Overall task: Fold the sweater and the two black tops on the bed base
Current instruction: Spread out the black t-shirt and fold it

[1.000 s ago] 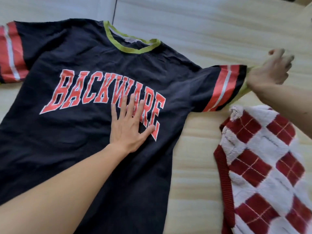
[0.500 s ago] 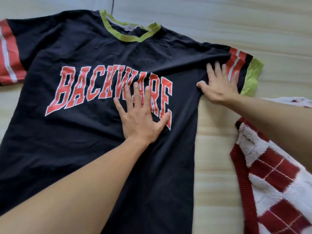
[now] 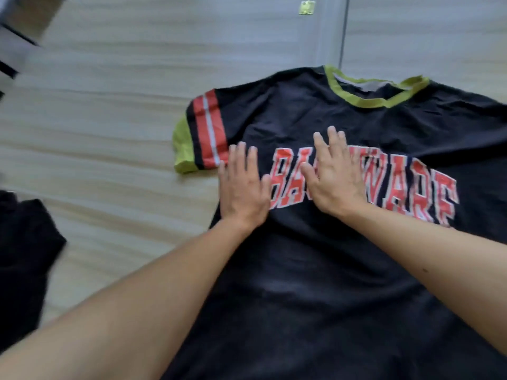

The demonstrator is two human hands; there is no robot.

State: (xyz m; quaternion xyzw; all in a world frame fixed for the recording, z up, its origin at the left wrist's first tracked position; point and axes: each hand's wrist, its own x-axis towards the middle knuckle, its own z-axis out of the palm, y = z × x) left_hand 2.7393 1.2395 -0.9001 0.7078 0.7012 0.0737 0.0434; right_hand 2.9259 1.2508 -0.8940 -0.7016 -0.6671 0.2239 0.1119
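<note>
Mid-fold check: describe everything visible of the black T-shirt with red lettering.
The black T-shirt lies front up, spread unfolded on the pale wood-look bed base, its other sleeve and hem out of frame. The fabric looks like soft, slightly creased jersey. It has a yellow-green collar, white-edged red lettering across the chest, and one visible short sleeve with red and white stripes and a yellow-green cuff. The left hand and right hand press flat on the chest, fingers straight.

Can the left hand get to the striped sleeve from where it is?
Probably yes: the left hand lies flat on the black top, right beside the striped sleeve, and nothing lies between them.
</note>
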